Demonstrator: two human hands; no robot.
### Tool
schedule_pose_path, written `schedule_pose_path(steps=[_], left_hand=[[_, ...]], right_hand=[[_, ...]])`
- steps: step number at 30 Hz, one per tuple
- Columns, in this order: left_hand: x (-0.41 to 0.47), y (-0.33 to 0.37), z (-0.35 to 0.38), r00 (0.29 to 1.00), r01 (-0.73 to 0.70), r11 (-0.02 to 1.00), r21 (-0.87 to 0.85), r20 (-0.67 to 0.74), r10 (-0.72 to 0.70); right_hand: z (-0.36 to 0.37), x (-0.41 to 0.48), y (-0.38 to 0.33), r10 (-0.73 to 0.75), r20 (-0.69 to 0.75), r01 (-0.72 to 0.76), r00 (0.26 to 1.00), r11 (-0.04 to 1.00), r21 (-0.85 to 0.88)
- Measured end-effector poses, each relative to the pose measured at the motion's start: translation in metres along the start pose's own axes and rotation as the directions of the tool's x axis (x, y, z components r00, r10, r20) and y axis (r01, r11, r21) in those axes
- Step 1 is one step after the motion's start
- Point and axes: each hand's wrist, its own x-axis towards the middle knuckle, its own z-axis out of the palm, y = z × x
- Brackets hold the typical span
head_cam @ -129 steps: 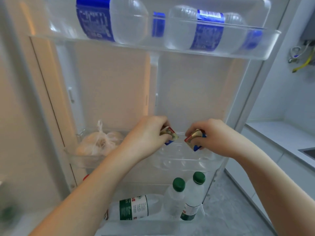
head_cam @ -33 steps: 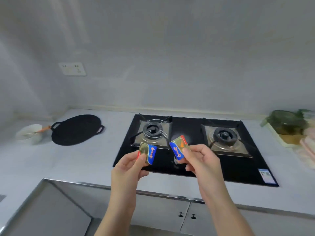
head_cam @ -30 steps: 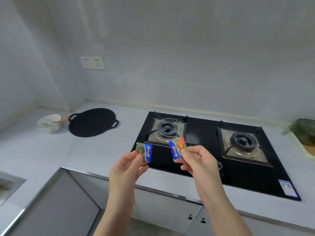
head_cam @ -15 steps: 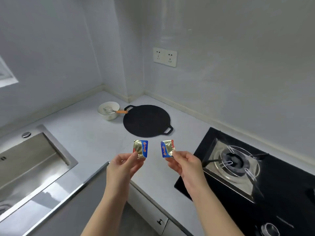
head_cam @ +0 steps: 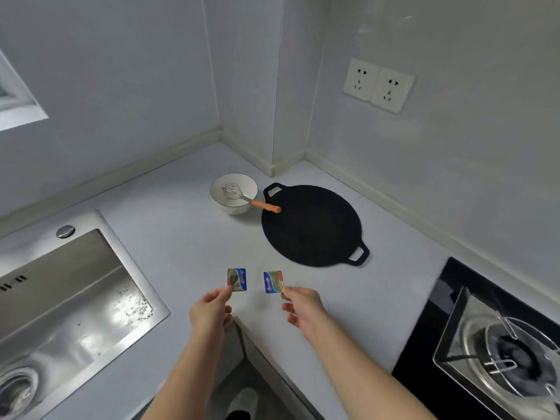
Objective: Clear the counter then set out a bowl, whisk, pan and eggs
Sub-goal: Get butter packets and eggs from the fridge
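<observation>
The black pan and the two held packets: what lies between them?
Head view: only bare counter separates the pan from the left packet and right packet.

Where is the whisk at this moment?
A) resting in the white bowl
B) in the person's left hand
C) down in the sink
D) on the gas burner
A: the whisk lies with its wire head inside the white bowl on the counter, its orange handle pointing toward the black pan.
</observation>
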Motion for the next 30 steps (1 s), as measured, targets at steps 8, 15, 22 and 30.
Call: schedule_pose_path(steps=[8,15,22,30], left_hand=[[0.099,0.039,-0.005,1.0,0.019,0.986,0.168,-0.026,-0.015],[0.144,0.054,-0.003,0.999,0.006,0.965,0.261,-0.035,0.003],[0.131,0.074,0.013,0.977,-0.214,0.915,0.341,0.057,0.207],[0.034,0.084,0.067,0.802,-0.44,0.867,0.233,0.536,0.263]], right_hand=[[0.08,0.055,-0.037,0.071,-0.113,-0.076,0.991,0.996,-0.038],[0.11,0.074,-0.046,-0.004,-0.133,-0.015,0.991,0.99,-0.14],[0.084,0.055,-0.055,-0.175,-0.149,0.149,0.973,0.975,-0.167],[0.01,-0.009,-0.066,-0.383,-0.228,0.374,0.895,0.924,-0.08]])
